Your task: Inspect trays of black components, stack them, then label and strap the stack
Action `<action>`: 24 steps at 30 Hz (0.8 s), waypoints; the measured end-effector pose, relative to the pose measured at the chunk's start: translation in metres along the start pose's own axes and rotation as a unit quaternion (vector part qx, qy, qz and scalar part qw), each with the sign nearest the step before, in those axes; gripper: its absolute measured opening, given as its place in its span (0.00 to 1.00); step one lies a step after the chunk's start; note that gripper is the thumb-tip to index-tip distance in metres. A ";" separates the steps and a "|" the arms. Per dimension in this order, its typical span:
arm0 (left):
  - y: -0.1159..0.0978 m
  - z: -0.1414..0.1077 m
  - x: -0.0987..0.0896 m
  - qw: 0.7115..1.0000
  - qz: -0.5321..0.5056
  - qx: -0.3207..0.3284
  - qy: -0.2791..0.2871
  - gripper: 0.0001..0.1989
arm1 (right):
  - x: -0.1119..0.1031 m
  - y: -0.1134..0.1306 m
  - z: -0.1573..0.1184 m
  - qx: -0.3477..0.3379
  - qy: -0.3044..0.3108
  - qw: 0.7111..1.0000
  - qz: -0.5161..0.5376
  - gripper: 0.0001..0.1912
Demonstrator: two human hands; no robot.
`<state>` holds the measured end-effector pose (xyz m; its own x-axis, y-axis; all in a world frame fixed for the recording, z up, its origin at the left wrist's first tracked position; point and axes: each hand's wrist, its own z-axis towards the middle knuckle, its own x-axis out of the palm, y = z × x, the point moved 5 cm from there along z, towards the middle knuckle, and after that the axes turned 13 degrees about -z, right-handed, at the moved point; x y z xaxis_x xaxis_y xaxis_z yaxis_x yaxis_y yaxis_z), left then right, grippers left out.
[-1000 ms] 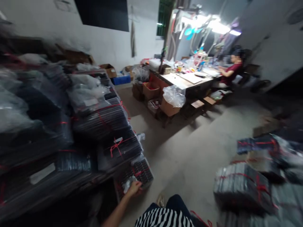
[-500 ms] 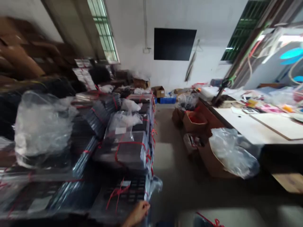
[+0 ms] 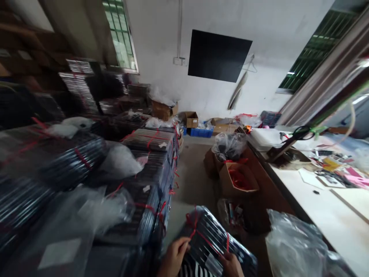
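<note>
A dark bundle [image 3: 211, 231] of flat items in shiny clear wrap, tied with red ribbon, is held in front of me at the bottom of the head view. My left hand [image 3: 176, 254] is closed on the red ribbon at the bundle's left side. At its near right part, my right hand [image 3: 231, 264] is closed on the ribbon too; its fingertips are partly hidden. The bundle is tilted and hangs above the aisle. Black-and-white striped cloth [image 3: 194, 269] shows just below it.
Stacks of ribbon-tied bundles [image 3: 151, 165] line the left side, topped with clear plastic bags [image 3: 121, 159]. On the right stand a cardboard box [image 3: 240, 181] with red material, a large clear bag [image 3: 294, 246] and a long white table [image 3: 314, 207]. The floor aisle [image 3: 193, 169] runs between them.
My view has moved forward along the aisle. The bundle has come up from the bottom edge. Both hands are now on it, where only one hand showed before, beside the stack.
</note>
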<state>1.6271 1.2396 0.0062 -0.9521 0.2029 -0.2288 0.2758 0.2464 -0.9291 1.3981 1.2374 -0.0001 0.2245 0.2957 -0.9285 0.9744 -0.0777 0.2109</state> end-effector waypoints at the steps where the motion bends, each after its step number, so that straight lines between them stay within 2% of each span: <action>1: -0.030 0.032 0.002 1.000 0.000 0.027 0.016 0.22 | -0.012 0.008 0.026 -0.002 0.009 1.000 -0.013 0.15; 3: -0.078 0.090 0.008 0.996 0.010 0.064 0.069 0.19 | -0.035 0.023 0.073 -0.017 0.028 0.999 -0.034 0.15; 5: -0.109 0.140 0.015 0.989 0.029 0.074 0.128 0.16 | -0.057 0.038 0.117 -0.048 0.039 0.997 -0.043 0.12; 7: -0.124 0.185 0.017 0.980 0.054 0.066 0.180 0.15 | -0.076 0.050 0.162 -0.090 0.048 0.994 -0.049 0.10; 9: -0.129 0.231 0.011 0.974 0.090 0.046 0.205 0.16 | -0.094 0.061 0.214 -0.130 0.058 0.988 -0.058 0.09; 12: -0.142 0.316 -0.010 0.972 0.152 0.020 0.179 0.18 | -0.123 0.076 0.306 -0.177 0.070 0.978 -0.083 0.07; 14: -0.161 0.378 -0.027 0.973 0.181 0.013 0.146 0.16 | -0.149 0.087 0.374 -0.207 0.074 0.970 -0.099 0.06; 18: -0.220 0.493 -0.062 0.975 0.198 -0.005 0.100 0.17 | -0.218 0.110 0.501 -0.267 0.085 0.954 -0.109 0.09; 21: -0.263 0.562 -0.090 0.979 0.193 -0.020 0.068 0.19 | -0.270 0.128 0.579 -0.310 0.096 0.941 -0.097 0.10; 24: -0.294 0.627 -0.114 0.980 0.189 -0.037 0.050 0.21 | -0.309 0.142 0.650 -0.340 0.105 0.931 -0.085 0.11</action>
<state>1.5719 0.5499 0.1232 -0.7632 0.3838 -0.5198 0.6187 0.2021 -0.7592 1.4611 0.5157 0.1181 -0.0055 0.4337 -0.9010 0.7613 0.5861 0.2774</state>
